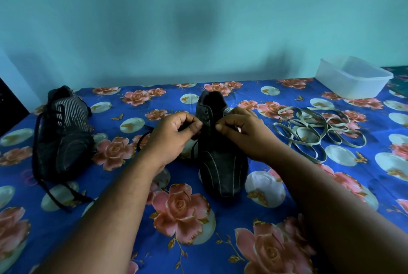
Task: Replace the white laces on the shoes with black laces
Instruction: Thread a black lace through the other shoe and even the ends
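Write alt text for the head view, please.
Both hands, left hand and right hand, pinch a black lace over the middle shoe. A second shoe lies left; loose white laces and a plastic tub lie right.

Your table is covered by a smooth, slightly sheeny printed cloth [220,240] in blue with pink roses. Both shoes, the centre shoe [223,163] and the left shoe [66,137], show matt dark knit fabric with fine pale ribbing and a smoother toe panel. The white laces [320,132] look flat, woven and matt; the container [353,79] is translucent, frosted plastic.
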`<state>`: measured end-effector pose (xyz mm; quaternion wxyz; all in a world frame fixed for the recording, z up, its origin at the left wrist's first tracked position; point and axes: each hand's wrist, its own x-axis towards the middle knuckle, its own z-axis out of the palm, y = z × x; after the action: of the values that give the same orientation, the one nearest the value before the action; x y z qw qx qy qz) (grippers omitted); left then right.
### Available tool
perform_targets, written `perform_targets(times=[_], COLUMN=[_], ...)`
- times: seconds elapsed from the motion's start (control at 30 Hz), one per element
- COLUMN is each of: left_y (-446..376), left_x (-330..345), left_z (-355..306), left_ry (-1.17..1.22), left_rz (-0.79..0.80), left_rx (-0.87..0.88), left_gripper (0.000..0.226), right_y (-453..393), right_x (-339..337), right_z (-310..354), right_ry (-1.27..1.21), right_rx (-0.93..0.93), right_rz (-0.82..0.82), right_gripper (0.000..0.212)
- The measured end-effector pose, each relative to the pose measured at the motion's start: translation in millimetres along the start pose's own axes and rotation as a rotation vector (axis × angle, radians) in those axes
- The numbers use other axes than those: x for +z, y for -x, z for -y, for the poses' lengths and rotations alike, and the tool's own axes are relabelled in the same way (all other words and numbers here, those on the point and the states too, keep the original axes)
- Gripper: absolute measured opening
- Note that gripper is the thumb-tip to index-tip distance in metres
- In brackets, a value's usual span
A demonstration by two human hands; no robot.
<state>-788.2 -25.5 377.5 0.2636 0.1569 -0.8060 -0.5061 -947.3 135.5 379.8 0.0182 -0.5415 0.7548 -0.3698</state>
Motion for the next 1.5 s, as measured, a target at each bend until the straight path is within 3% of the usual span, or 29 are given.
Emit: perform_targets(times=[0.13, 0.2, 0.33, 0.43, 0.5, 0.57, 0.7, 0.8, 1.0, 1.23, 1.4, 1.5], left_y=[0, 1, 3, 4, 1, 0, 0, 0, 3, 8, 13, 11], left_x=[-6, -11, -24, -29, -30, -35, -47, -49, -55, -62, -70, -67], left_z=[1, 0, 1, 2, 3, 7, 15, 17, 23, 6, -9, -12], left_ry=[0.004, -0.030, -0.424, -0.573, -0.767, -0.928, -1.029, -1.086, -1.136, -1.012, -0.970, -0.948], left_rz=[-0.024, -0.033, -0.048, -0.059, -0.127, -0.225, -0.359, -0.373, -0.233, -0.269, 0.153, 0.257], left_rx=[-0.020, -0.009, 0.097, 0.148, 0.186, 0.162, 0.084, 0.017, -0.265, -0.324, -0.452, -0.409], left_gripper=[0.008, 0.007, 0.013, 0.019, 0.006, 0.011, 0.014, 0.020, 0.023, 0.027, 0.034, 0.020], right_y=[0, 2, 2, 3, 3, 2, 2, 2, 3, 5, 5, 5], right_x=[-11, -14, -14, -15, -17, -18, -17, -15, -15, -16, -17, -16], right_z=[-11, -13, -17, -20, -20, -20, -19, -18, -12, 2, 9, 8], right_ry=[-0.127, -0.211, -0.370, -0.409, -0.408, -0.409, -0.420, -0.418, -0.340, -0.249, -0.257, -0.241], right_rx=[-0.059, -0.066, 0.000, 0.042, 0.038, 0.029, 0.037, 0.051, 0.032, -0.030, -0.055, -0.061], right_rz=[0.100, 0.113, 0.137, 0.133, 0.140, 0.151, 0.149, 0.136, 0.090, 0.058, 0.025, 0.009], right_gripper=[0.013, 0.023, 0.031, 0.029, 0.026, 0.022, 0.017, 0.016, 0.010, 0.013, 0.011, 0.013])
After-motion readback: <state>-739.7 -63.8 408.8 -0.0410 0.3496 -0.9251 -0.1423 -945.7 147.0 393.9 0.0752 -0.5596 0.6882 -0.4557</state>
